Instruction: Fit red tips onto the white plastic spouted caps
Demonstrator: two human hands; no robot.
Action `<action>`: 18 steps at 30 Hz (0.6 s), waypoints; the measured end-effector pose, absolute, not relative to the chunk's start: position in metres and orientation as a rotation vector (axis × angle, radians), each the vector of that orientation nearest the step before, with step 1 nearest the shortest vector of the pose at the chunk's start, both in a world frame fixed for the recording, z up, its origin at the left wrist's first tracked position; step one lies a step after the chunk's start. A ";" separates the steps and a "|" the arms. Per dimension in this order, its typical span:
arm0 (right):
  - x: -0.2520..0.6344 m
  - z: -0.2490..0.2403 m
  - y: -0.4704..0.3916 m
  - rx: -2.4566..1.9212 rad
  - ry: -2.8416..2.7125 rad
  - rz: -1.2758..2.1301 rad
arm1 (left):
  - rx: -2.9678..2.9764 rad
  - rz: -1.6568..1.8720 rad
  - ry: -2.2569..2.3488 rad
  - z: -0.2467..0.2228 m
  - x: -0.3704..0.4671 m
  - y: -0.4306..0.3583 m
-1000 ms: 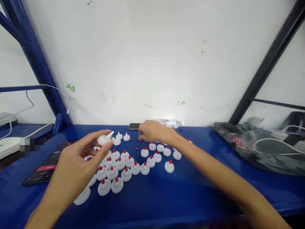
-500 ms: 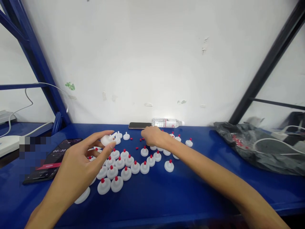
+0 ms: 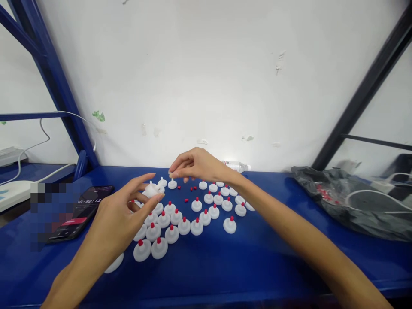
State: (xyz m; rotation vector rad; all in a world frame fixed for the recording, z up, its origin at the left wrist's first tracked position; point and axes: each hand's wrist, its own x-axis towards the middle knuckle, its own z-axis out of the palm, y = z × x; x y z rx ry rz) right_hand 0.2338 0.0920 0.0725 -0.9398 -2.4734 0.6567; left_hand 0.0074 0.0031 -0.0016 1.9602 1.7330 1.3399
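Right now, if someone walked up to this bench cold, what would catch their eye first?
Probably the cluster of white caps, most with red tips, spread across the middle of the blue bench. Above them the left hand holds one white cap in its fingertips, while the right hand hovers pinched over the far rows. A dark phone lies at the left and a black bag at the right.

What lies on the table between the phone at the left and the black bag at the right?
Head view: rows of white caps, most with red tips, and loose red tips.
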 end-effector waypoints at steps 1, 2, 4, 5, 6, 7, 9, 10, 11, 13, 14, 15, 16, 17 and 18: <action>0.232 0.074 0.089 -0.826 -2.383 0.782 | 1.949 1.346 1.740 -0.002 0.007 0.003; 0.229 0.074 0.085 -0.731 -2.301 0.888 | 1.944 1.350 1.744 -0.002 0.007 0.002; 0.225 0.074 0.079 -0.626 -2.223 0.990 | 1.954 1.354 1.735 -0.001 0.007 -0.001; 0.224 0.073 0.076 -0.604 -2.218 0.993 | 1.960 1.358 1.724 0.000 0.007 -0.002; 0.222 0.072 0.073 -0.597 -2.213 0.975 | 1.966 1.367 1.708 0.001 0.007 -0.004; 0.222 0.071 0.072 -0.600 -2.202 0.948 | 1.969 1.379 1.692 0.002 0.007 -0.005; 0.221 0.069 0.070 -0.612 -2.178 0.910 | 1.969 1.416 1.664 0.004 0.008 -0.007; 0.220 0.069 0.070 -0.613 -2.174 0.912 | 1.967 1.435 1.652 0.005 0.008 -0.008; 0.220 0.068 0.071 -0.608 -2.173 0.932 | 1.964 1.453 1.644 0.005 0.009 -0.008; 0.220 0.067 0.072 -0.578 -2.168 1.000 | 1.961 1.485 1.650 0.004 0.009 -0.007; 0.219 0.065 0.073 -0.566 -2.160 1.032 | 1.957 1.501 1.662 0.003 0.009 -0.007; 0.219 0.064 0.074 -0.563 -2.151 1.053 | 1.952 1.518 1.678 0.002 0.009 -0.007; 0.218 0.063 0.074 -0.565 -2.148 1.050 | 1.946 1.537 1.693 0.001 0.009 -0.006; 0.216 0.061 0.074 -0.563 -2.164 1.016 | 1.943 1.554 1.702 0.001 0.009 -0.006; 0.215 0.060 0.073 -0.556 -2.201 0.948 | 1.944 1.571 1.701 0.001 0.009 -0.007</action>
